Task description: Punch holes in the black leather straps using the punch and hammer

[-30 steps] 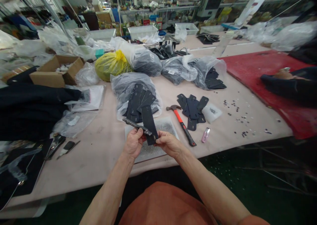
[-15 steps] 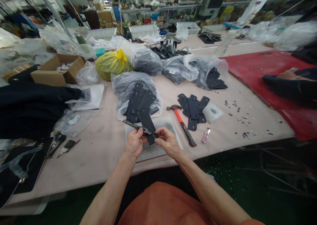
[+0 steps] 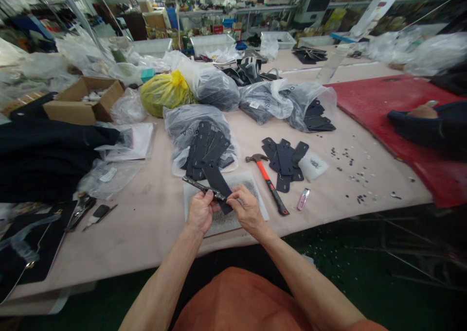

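Note:
My left hand (image 3: pixel 200 211) is closed around a dark metal rod-shaped tool (image 3: pixel 197 183), which slants across a dark flat strap piece (image 3: pixel 216 179). With thumb and fingers pinched, my right hand (image 3: pixel 248 210) grips the strap's edge close to the tool's end. Anything small between those fingertips is hidden. Under both hands lies a pale, speckled board (image 3: pixel 251 187). The strap's far end reaches over a fan of similar dark pieces (image 3: pixel 200 148) at the mouth of a clear plastic bag (image 3: pixel 178 122).
Right of the board are a claw hammer (image 3: pixel 268 182), a pile of dark pieces (image 3: pixel 284 158), a small bag (image 3: pixel 313 165) and a pink cutter (image 3: pixel 303 199). Small discs (image 3: pixel 359 175) lie scattered. Filled bags (image 3: pixel 217 90) stand behind. Another person's hand (image 3: pixel 423 111) is above a red surface (image 3: pixel 379 107).
My right hand has shifted slightly left and up, nearer the tool's end. The strap has tilted a little, and the tool has moved slightly right.

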The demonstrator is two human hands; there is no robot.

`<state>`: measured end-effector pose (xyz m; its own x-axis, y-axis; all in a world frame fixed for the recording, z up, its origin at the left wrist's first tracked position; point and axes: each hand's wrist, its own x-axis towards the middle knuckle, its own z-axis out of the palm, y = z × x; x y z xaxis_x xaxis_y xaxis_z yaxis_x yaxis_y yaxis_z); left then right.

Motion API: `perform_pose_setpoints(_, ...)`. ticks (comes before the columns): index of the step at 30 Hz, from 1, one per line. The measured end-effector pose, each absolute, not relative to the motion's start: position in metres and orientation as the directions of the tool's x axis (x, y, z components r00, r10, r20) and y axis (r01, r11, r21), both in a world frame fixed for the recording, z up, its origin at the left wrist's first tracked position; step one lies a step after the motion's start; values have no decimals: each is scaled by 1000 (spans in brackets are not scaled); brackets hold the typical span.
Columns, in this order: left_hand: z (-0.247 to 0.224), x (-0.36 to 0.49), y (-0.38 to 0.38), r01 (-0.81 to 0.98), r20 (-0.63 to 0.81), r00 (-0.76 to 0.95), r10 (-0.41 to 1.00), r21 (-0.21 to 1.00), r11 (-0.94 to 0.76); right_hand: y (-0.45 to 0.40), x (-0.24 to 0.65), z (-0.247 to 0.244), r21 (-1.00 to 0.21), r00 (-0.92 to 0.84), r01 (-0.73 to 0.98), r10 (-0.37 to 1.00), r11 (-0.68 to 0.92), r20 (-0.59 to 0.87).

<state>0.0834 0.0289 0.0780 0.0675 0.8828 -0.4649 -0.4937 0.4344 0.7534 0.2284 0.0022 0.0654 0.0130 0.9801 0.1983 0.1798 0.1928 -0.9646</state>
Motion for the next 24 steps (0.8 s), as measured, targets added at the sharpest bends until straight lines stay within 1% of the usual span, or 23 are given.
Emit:
perform_pose_setpoints(2, 78, 89, 28, -489, -449, 28, 893, 773, 404, 4, 224, 59, -993, 122, 53, 987, 101, 107)
perform_pose_setpoints(4, 78, 95, 27, -464, -427, -21, 904, 805, 370, 5, 219, 53, -995, 214, -99, 976, -9, -31)
perform_pose_setpoints(5, 79, 98, 26, -446, -417, -48, 908, 822, 354, 5, 217, 52, -991, 240, -131, 968, -40, -71)
perform_pose_setpoints(6, 79, 102, 25, -428, -407, -74, 911, 838, 340, 4, 216, 52, -993, 256, -114, 964, -44, -72)
perform_pose_setpoints(7, 79, 105, 25, -412, -399, -93, 912, 850, 329, 2, 216, 53, -998, 267, -54, 963, -23, -37)
perform_pose_setpoints(10, 78, 108, 27, -386, -387, -125, 913, 867, 315, -5, 219, 61, -978, 284, 179, 947, 102, 151)
perform_pose_setpoints(12, 75, 102, 32, -391, -384, -182, 905, 873, 292, -11, 226, 65, -961, 343, 238, 913, 142, 220)
perform_pose_setpoints(14, 70, 89, 40, -408, -389, -273, 880, 875, 260, -16, 237, 62, -963, 392, 230, 892, 143, 226)
perform_pose_setpoints(16, 67, 74, 48, -419, -400, -296, 867, 870, 258, -20, 251, 53, -980, 384, 178, 910, 91, 154)
perform_pose_setpoints(18, 65, 63, 50, -413, -420, -258, 870, 862, 294, -23, 264, 42, -995, 345, 98, 938, -23, 12)
perform_pose_setpoints(20, 65, 60, 47, -413, -428, -221, 876, 855, 313, -28, 276, 32, -990, 332, 38, 936, -136, -116)
perform_pose_setpoints(22, 65, 63, 41, -417, -425, -196, 884, 852, 317, -37, 288, 28, -979, 351, 49, 921, -198, -169)
perform_pose_setpoints(24, 65, 68, 36, -418, -423, -177, 889, 850, 321, -50, 303, 28, -957, 363, 125, 910, -260, -200)
